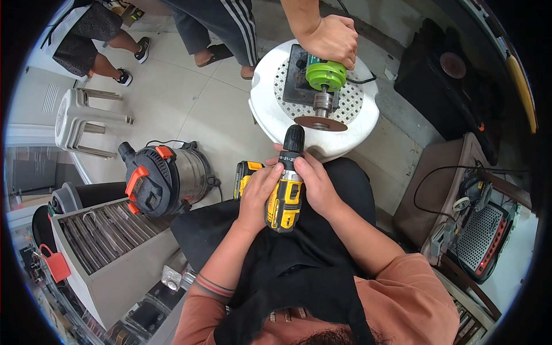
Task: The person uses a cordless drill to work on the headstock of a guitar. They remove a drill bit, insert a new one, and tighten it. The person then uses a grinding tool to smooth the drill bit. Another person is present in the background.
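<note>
A yellow and black cordless drill lies sideways above my lap, its black chuck pointing away from me. My left hand closes on it from the left, thumb along the collar. From the other side my right hand grips the collar near the chuck. The drill's battery sticks out beyond my left hand. Just past the chuck is a brown abrasive disc on the spindle of a green motor tool. Another person's hand presses down on that tool.
The green tool rests on a white stool in front of me. A shop vacuum stands to my left, beside a cabinet. White stacked stools are farther left. At right is a brown box with cables. Two people stand ahead.
</note>
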Tool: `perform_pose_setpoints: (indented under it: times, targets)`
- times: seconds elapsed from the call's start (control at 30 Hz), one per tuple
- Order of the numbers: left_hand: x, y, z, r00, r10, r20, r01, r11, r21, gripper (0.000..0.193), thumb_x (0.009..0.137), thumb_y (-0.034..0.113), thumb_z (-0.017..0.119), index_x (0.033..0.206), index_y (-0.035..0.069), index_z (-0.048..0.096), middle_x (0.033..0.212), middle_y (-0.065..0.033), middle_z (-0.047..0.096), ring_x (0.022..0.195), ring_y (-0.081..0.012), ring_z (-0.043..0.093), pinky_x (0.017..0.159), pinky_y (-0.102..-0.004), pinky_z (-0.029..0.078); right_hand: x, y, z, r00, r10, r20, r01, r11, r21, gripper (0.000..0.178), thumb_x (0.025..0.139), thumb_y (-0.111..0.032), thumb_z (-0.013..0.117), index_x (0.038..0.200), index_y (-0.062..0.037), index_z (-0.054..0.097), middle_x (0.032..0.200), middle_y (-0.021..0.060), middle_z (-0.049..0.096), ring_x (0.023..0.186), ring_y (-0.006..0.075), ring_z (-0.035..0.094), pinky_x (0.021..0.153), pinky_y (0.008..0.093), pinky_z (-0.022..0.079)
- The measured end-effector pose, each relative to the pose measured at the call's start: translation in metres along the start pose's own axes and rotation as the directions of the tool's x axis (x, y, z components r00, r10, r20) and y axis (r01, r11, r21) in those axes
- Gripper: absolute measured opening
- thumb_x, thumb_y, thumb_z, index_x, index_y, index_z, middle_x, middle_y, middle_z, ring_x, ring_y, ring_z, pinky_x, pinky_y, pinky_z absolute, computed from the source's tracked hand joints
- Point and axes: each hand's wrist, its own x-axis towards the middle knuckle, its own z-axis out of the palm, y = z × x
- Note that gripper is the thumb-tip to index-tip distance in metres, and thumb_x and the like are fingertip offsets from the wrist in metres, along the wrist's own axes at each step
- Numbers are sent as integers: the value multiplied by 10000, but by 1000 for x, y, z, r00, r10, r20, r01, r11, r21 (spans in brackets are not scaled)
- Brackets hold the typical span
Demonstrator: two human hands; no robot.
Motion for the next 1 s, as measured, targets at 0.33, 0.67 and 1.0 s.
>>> perform_pose_setpoints:
  times: [0.33,0.67,1.0]
  targets:
    - [1,3,-2,1000,3,4,-3,1000,-3,878,855,-51,777,1646,117,435,1267,-192,690,1054,-364,707,896,-436,587,-1,0,1,1000,-4,1,4,1000,9,599,1177,-372,388,1600,46,449,1402,218,685,1306,273,661,1154,399,492]
    - [-1,2,-1,1000,-2,2,2,1000,-6,886,860,-55,776,1654,130,430,1249,-184,693,1035,-354,708,881,-434,593,-2,1,1,1000,-16,4,16,1000,7,619,1172,-399,395,1597,47,450,1392,213,690,1300,271,665,1149,400,496]
    - [-2,3,-1,1000,-1,-7,1,1000,5,907,851,-58,783,1662,135,426,1234,-177,696,1023,-347,711,874,-425,593,-3,-1,2,1000,-19,3,19,1000,-9,623,1173,-409,389,1596,44,454,1387,219,691,1294,274,667,1144,399,498]
